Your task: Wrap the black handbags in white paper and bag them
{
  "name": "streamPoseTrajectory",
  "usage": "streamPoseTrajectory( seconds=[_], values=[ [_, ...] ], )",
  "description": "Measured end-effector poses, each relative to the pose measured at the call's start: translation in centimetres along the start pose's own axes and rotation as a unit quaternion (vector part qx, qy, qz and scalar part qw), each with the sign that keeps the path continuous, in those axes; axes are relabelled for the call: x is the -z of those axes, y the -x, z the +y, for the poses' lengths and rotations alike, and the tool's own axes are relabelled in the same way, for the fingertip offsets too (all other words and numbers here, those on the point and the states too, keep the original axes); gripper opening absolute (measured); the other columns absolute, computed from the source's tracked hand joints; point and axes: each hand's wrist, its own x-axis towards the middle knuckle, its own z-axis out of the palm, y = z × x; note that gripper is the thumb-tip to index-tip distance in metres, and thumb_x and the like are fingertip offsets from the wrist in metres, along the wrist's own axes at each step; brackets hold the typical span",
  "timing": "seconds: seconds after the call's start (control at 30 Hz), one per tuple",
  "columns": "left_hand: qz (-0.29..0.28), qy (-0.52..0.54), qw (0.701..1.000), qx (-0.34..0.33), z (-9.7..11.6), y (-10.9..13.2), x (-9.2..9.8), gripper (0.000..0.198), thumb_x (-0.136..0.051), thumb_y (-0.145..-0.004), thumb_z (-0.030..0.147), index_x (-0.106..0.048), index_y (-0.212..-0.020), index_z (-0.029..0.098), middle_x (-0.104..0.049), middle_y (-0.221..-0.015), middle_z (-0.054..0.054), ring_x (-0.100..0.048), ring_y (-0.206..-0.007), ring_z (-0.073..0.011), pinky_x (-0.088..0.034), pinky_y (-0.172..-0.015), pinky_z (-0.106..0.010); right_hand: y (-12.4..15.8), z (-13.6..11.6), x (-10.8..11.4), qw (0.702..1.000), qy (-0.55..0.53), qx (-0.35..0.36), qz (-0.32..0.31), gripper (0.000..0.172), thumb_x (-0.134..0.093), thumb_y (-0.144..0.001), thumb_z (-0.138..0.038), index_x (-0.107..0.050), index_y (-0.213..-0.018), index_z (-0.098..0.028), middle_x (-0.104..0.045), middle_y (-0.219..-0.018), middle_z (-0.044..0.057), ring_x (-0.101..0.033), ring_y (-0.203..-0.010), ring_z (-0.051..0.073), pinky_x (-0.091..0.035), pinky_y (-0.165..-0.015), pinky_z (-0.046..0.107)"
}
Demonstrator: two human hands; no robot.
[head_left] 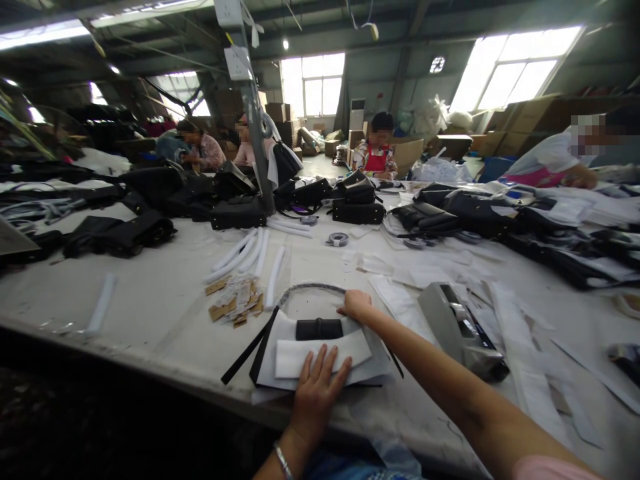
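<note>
A black handbag [258,363] lies at the table's front edge, largely covered by white sheet padding. Its curved handle [311,286], wrapped in clear or greyish film, arches away from me. My right hand [358,306] is closed around the handle's right end. On a folded white foam sheet [287,359] over the bag's front, my left hand [321,381] rests flat with fingers spread. Just beyond that sheet shows a black closure piece [319,329]. A loose black strap [246,351] sticks out at the bag's left side.
Right of the bag stands a grey tape dispenser [445,313]. Brown and white tags [239,301] and white foam tubes [245,257] lie to the left. Black bags [357,200] line the table's far side, near a metal post [260,147]. Several people work beyond.
</note>
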Motion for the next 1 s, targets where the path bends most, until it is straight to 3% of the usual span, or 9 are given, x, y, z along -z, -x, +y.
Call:
streamPoseTrajectory(
  seconds=[0.13, 0.33, 0.47, 0.57, 0.63, 0.73, 0.83, 0.93, 1.0],
  values=[
    [-0.002, 0.008, 1.000, 0.003, -0.4, -0.1, -0.2, 0.043, -0.041, -0.100, 0.027, -0.046, -0.142, 0.037, -0.059, -0.140, 0.000, -0.052, -0.132, -0.0242, -0.045, -0.108, -0.046, -0.2, 1.1, 0.0, 0.998, -0.063, -0.017, -0.021, 0.025, -0.062, -0.094, -0.035, -0.064, -0.109, -0.015, -0.066, -0.109, 0.007, -0.065, -0.095, 0.019, -0.055, -0.084, 0.040],
    [-0.016, 0.005, 1.000, -0.003, -0.6, -0.1, -0.1, 0.044, -0.041, -0.100, 0.027, -0.045, -0.142, 0.037, -0.058, -0.142, 0.000, -0.051, -0.133, -0.0244, -0.046, -0.107, -0.047, 0.9, 2.9, 0.4, 0.967, -0.240, 0.076, 0.042, 0.018, -0.070, -0.080, -0.029, -0.066, -0.091, -0.015, -0.071, -0.084, 0.003, -0.067, -0.081, 0.017, -0.049, -0.071, 0.026],
    [-0.034, 0.012, 0.999, 0.001, -0.6, -0.1, -0.1, 0.044, -0.041, -0.100, 0.031, -0.044, -0.143, 0.037, -0.056, -0.143, 0.001, -0.049, -0.135, -0.0247, -0.045, -0.108, -0.047, 2.9, 3.7, 1.2, 0.928, -0.339, 0.140, 0.068, 0.031, -0.067, -0.081, -0.037, -0.062, -0.103, -0.016, -0.071, -0.080, 0.002, -0.067, -0.077, 0.017, -0.049, -0.069, 0.026],
    [-0.049, 0.006, 0.999, -0.002, -0.8, -0.3, -0.1, 0.046, -0.044, -0.099, 0.026, -0.043, -0.144, 0.037, -0.055, -0.144, 0.000, -0.048, -0.135, -0.0252, -0.044, -0.108, -0.048, 5.3, 4.4, 1.5, 0.903, -0.384, 0.187, 0.056, 0.049, -0.069, -0.079, -0.039, -0.058, -0.122, -0.018, -0.071, -0.078, 0.000, -0.067, -0.077, 0.017, -0.051, -0.071, 0.027],
    [-0.060, 0.000, 0.998, -0.005, -1.0, -0.7, -0.1, 0.048, -0.047, -0.098, 0.023, -0.043, -0.144, 0.035, -0.055, -0.144, -0.002, -0.049, -0.135, -0.0261, -0.044, -0.109, -0.049, 7.1, 4.8, 1.4, 0.884, -0.407, 0.227, 0.045, 0.052, -0.071, -0.079, -0.037, -0.059, -0.127, -0.019, -0.071, -0.081, 0.000, -0.067, -0.078, 0.017, -0.052, -0.074, 0.028],
    [-0.081, -0.004, 0.997, 0.004, -1.4, -1.3, -0.1, 0.051, -0.051, -0.096, 0.021, -0.042, -0.145, 0.034, -0.055, -0.144, -0.004, -0.050, -0.134, -0.0270, -0.044, -0.109, -0.049, 10.1, 5.3, 1.0, 0.872, -0.396, 0.284, 0.042, 0.048, -0.069, -0.083, -0.031, -0.061, -0.129, -0.021, -0.072, -0.088, 0.001, -0.068, -0.082, 0.017, -0.053, -0.081, 0.031],
    [-0.100, 0.003, 0.995, 0.011, -1.8, -1.6, -0.3, 0.054, -0.053, -0.094, 0.021, -0.041, -0.146, 0.033, -0.054, -0.145, -0.005, -0.048, -0.136, -0.0278, -0.043, -0.109, -0.050, 12.4, 5.7, 0.2, 0.882, -0.342, 0.318, 0.069, 0.055, -0.066, -0.086, -0.025, -0.052, -0.140, -0.025, -0.073, -0.096, 0.002, -0.068, -0.090, 0.018, -0.052, -0.090, 0.034],
    [-0.108, 0.010, 0.994, 0.015, -1.9, -1.7, -0.3, 0.054, -0.053, -0.094, 0.023, -0.041, -0.146, 0.033, -0.052, -0.146, -0.005, -0.046, -0.137, -0.0285, -0.042, -0.110, -0.051, 13.7, 6.2, -1.1, 0.882, -0.292, 0.352, 0.114, 0.063, -0.064, -0.088, -0.022, -0.042, -0.147, -0.026, -0.072, -0.110, 0.005, -0.068, -0.100, 0.020, -0.051, -0.097, 0.038],
    [-0.117, 0.010, 0.993, 0.020, -1.9, -1.7, -0.2, 0.054, -0.052, -0.095, 0.024, -0.039, -0.147, 0.033, -0.051, -0.147, -0.004, -0.045, -0.137, -0.0283, -0.042, -0.110, -0.051, 14.0, 6.6, -2.3, 0.864, -0.256, 0.411, 0.135, 0.065, -0.057, -0.089, -0.015, -0.036, -0.150, -0.025, -0.072, -0.116, 0.005, -0.065, -0.113, 0.021, -0.045, -0.107, 0.044]
  ],
)
